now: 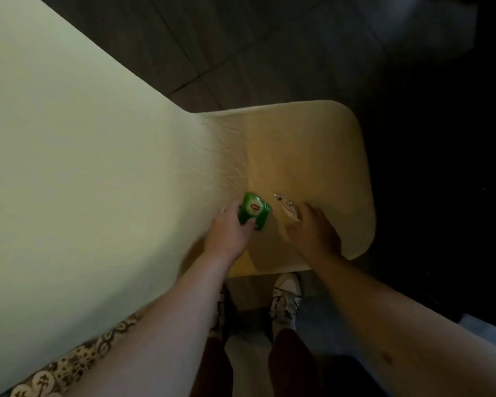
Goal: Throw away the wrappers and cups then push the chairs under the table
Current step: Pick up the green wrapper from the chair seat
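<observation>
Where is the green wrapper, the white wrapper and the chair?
green wrapper point(254, 210): head view, on its logo face.
white wrapper point(288, 207): head view, on its middle.
chair point(312, 156): head view, on the bare seat.

A green wrapper point(254, 211) with a red-and-yellow logo is seen between the left fingers point(251, 222). A pale, whitish wrapper point(287, 207) is seen just beyond the right fingertips point(305, 207).

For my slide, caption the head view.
Left hand grips a green wrapper on the wooden chair seat; right hand reaches a pale wrapper.
</observation>
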